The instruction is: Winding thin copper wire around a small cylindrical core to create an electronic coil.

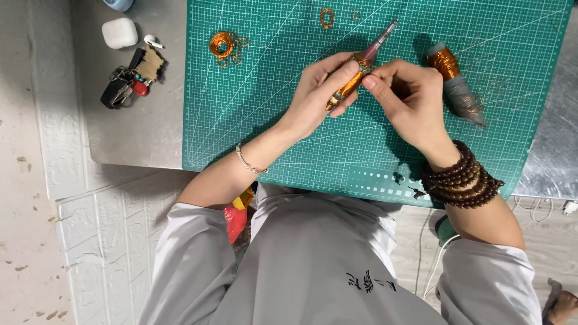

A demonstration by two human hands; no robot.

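We hold a slim wire-wrapped tool (360,65) over the green cutting mat (253,120). Left hand (319,90) grips its lower orange end; right hand (406,96) pinches the middle at the wound band. Long axis runs diagonally, tip pointing up and away beyond the right hand. Copper wire spool (454,81) lies just right of the right hand; wire coils (226,45) well left of the left hand.

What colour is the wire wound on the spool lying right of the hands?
Shiny copper-orange, on a grey spool; clearest in the head view.
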